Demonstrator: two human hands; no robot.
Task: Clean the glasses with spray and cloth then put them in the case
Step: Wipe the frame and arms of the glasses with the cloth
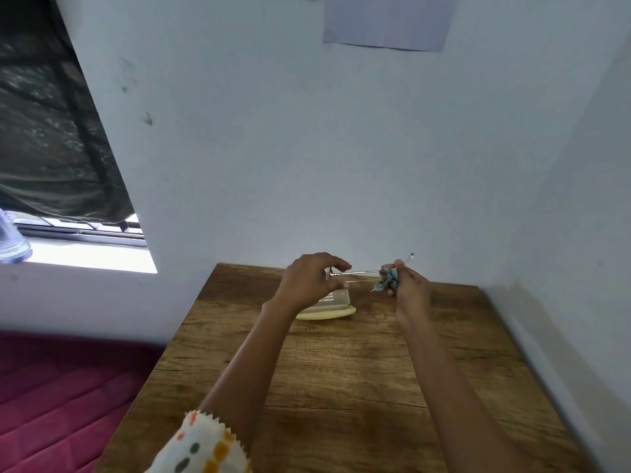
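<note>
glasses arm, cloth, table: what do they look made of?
The glasses arm looks like thin silvery metal: it glints. The cloth looks like soft matte fabric, blue-grey, crumpled into folds. The table shows brown wood grain, matte; solid wood or printed laminate, cannot tell.

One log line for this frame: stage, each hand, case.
stage: wiping glasses | left hand: pinches one end | right hand: holds cloth round frame | case: on table below left hand, seemingly open
</note>
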